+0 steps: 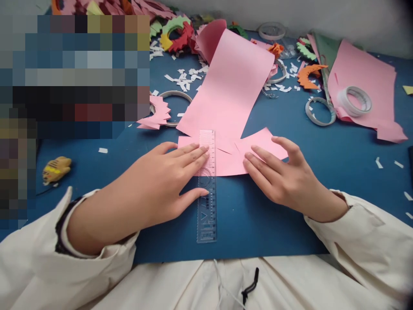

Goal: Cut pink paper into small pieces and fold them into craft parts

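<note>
Pinning a clear ruler (207, 189) across pink paper (229, 86) near the table's (338, 172) front edge with the flat, open left hand (161, 183), steadying it with the open right hand (285, 178), gripping nothing; seemingly lining up an edge, calling next for firm, unmoving pressure.

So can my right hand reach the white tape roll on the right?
Probably yes: the right hand rests open on pink paper, with mostly bare blue table toward the tape roll.

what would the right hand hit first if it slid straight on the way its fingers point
Probably the ruler, near its top end; the right hand has its fingers on the pink paper before it.
</note>
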A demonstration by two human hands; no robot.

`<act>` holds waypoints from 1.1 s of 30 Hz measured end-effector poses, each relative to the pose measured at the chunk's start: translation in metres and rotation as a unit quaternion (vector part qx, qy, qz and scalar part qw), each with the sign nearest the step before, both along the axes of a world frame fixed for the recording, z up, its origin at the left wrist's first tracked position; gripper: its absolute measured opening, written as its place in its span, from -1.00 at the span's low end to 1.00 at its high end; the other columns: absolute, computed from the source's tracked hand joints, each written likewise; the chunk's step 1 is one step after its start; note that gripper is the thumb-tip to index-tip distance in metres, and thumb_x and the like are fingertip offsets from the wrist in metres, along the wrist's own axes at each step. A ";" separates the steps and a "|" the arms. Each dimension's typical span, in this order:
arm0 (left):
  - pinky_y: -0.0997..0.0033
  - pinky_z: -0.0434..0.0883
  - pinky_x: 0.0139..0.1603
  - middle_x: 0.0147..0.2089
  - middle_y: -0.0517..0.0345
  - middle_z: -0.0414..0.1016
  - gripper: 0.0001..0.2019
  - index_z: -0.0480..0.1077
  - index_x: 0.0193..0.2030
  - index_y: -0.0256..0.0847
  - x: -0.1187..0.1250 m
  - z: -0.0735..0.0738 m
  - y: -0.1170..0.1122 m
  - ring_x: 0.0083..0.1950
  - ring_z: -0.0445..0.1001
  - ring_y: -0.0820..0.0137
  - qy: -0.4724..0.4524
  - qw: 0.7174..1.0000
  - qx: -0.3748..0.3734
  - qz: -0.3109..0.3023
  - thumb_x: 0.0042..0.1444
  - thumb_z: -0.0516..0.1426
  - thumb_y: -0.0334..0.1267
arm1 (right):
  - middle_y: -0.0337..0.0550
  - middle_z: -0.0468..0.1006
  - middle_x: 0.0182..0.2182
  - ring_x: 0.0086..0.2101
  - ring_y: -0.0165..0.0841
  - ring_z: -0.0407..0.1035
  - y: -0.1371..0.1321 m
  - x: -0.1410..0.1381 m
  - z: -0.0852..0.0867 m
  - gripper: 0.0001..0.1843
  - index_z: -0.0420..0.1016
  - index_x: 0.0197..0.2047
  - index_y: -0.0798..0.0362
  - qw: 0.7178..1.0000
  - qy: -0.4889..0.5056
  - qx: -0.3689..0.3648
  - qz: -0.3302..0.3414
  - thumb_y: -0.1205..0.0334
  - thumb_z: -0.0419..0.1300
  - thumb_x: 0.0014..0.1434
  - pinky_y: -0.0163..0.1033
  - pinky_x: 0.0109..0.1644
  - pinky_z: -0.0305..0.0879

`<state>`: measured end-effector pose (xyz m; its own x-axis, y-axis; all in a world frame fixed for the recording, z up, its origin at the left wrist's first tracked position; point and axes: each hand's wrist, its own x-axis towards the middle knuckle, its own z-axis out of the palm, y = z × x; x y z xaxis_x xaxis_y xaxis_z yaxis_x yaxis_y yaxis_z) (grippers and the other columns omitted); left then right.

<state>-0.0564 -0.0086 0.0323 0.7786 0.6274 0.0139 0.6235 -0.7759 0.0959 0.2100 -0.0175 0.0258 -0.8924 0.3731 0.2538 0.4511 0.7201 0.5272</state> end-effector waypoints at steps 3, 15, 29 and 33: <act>-0.02 0.31 0.09 0.17 -0.11 0.38 -0.54 0.37 0.10 -0.38 0.006 0.004 -0.006 0.18 0.37 0.11 -0.018 1.000 0.016 -0.009 0.25 -0.03 -0.06 | 0.04 0.57 -0.19 -0.12 -0.22 0.44 -0.006 0.005 0.000 -0.81 0.51 -0.16 0.25 1.000 0.012 -0.020 0.015 0.45 0.18 0.13 0.10 0.07 0.32; 0.12 0.31 0.12 0.22 0.05 0.35 -0.60 0.33 0.15 -0.31 0.014 0.002 -0.012 0.21 0.33 0.18 -0.063 0.996 -0.053 -0.046 0.24 0.02 -0.18 | 0.04 0.54 -0.09 -0.09 -0.20 0.44 -0.023 0.024 0.003 -0.77 0.51 -0.11 0.21 0.996 0.004 -0.092 0.015 0.47 0.11 0.18 0.07 0.05 0.35; 0.07 0.15 0.28 0.33 0.00 0.16 -0.54 0.15 0.28 -0.31 0.025 -0.020 0.019 0.35 0.15 0.20 -0.055 0.995 -0.007 0.086 0.33 -0.11 -0.14 | 0.02 0.57 -0.14 -0.13 -0.21 0.48 -0.021 0.029 0.018 -0.72 0.45 -0.06 0.24 0.996 0.077 -0.040 -0.011 0.49 0.20 0.12 0.02 0.02 0.35; 0.15 0.15 0.32 0.28 -0.05 0.26 -0.53 0.25 0.22 -0.37 0.020 -0.019 0.022 0.32 0.20 0.23 -0.099 0.989 -0.024 0.103 0.29 -0.04 -0.10 | -0.02 0.60 -0.22 -0.22 -0.20 0.51 -0.017 0.041 0.026 -0.66 0.44 -0.02 0.18 0.988 0.142 -0.035 -0.058 0.49 0.21 0.09 0.05 0.05 0.31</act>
<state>-0.0361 0.0136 0.0130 0.6183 0.7766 0.1209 0.7337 -0.6254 0.2656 0.2506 -0.0343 0.0516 -0.7390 0.4938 0.4582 0.6553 0.6848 0.3188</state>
